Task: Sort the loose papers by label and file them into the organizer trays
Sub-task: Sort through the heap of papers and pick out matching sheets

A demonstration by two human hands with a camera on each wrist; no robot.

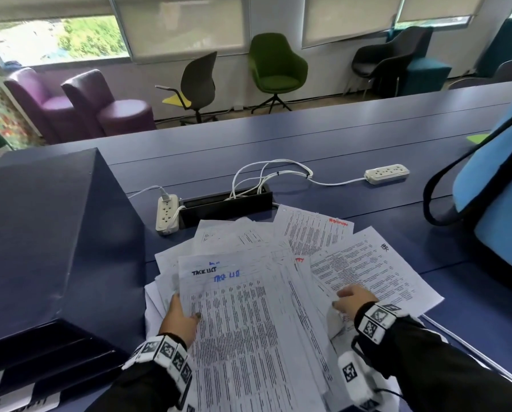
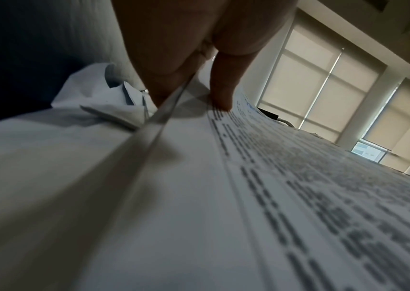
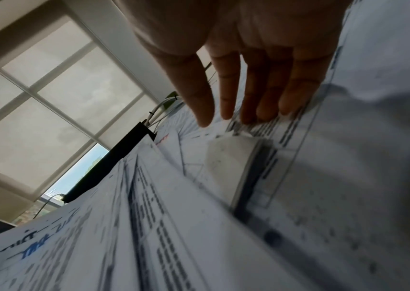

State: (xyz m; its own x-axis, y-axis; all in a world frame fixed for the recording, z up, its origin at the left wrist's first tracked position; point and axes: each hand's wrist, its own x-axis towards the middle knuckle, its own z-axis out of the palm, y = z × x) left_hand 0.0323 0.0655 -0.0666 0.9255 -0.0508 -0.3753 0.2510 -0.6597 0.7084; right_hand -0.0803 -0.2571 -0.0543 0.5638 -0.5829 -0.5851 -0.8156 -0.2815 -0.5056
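- Organizer trays (image 1: pixel 40 379): dark stacked unit on the desk (image 1: pixel 353 138), just outside the left hand; label strips on the tray fronts, text unreadable.
- Left hand (image 1: pixel 181 318): pinches the left edge of the top sheet (image 1: pixel 243 322), thumb on the printed face, fingers beneath. The left wrist view shows the edge lifted and bowing between thumb (image 2: pixel 221 82) and fingers.
- Top sheet: thin, limp, very light; handwritten heading at its far end. Judgement: best held at the edge with support beneath, or it will droop and crease.
- Loose papers (image 1: pixel 314 233): fanned across the desk under and beyond both hands. Judgement: they slide readily, so neighbours may drag along.
- Right hand (image 1: pixel 353 300): fingers relaxed, spread, tips resting on the papers (image 3: pixel 248 196), gripping nothing; probably steadying the pile.
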